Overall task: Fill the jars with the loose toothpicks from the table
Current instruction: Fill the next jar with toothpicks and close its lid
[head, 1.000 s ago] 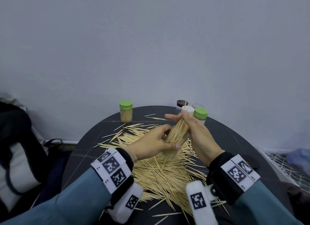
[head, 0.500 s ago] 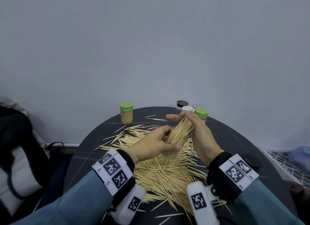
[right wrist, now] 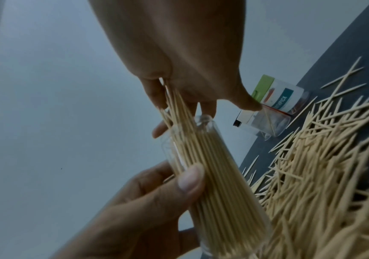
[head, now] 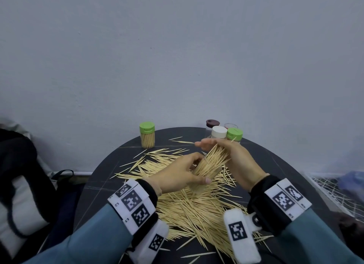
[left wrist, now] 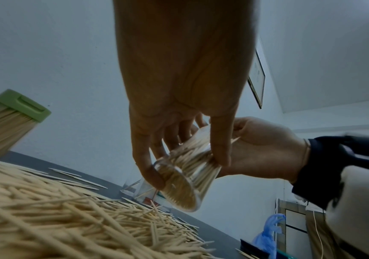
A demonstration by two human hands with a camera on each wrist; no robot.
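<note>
Dark round table [head: 122,166] strewn with loose toothpicks [head: 189,210]. Left hand [head: 177,175] grips a tilted clear jar [head: 206,170], so its mouth faces the right hand [head: 234,159]. That hand's fingers, seemingly pinching, feed a bundle [right wrist: 179,105] in.

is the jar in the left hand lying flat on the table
No, the left hand holds the clear jar tilted above the toothpick pile, off the table.

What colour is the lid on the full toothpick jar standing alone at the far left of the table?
Light green, clearest in the head view: lid.
</note>
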